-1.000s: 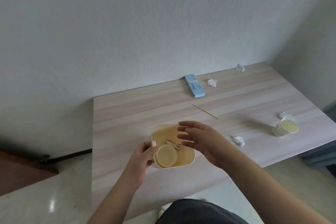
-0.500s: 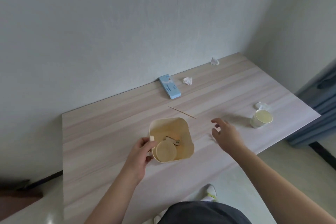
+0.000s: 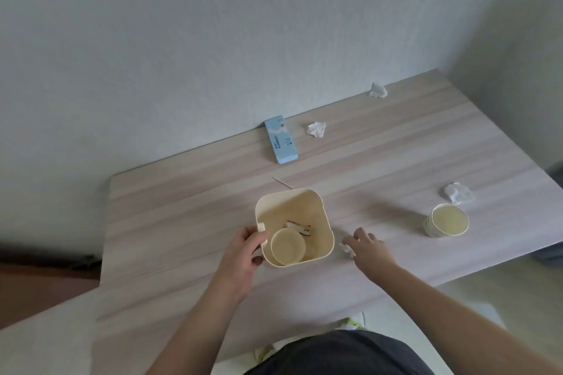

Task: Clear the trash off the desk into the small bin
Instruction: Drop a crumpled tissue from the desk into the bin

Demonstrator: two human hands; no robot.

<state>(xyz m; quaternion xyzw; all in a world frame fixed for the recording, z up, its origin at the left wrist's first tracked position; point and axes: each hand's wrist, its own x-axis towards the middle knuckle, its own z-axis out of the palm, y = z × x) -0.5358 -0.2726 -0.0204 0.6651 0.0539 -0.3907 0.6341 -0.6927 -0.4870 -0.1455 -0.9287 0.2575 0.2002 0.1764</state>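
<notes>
bin (image 3: 323, 222) on desk (image 3: 182, 210) | cup (image 3: 288, 246) in bin | box (image 3: 280, 141) behind bin | second cup (image 3: 447, 220) right

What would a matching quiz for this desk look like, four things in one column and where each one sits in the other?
Things:
1. bin
2. blue box
3. skewer
4. paper cup

Places:
A. lying on its side near the desk's right edge
B. at the back by the wall
C. held at its rim by the left hand
D. flat on the desk just behind the bin

Pairs: 1-C, 2-B, 3-D, 4-A
</notes>
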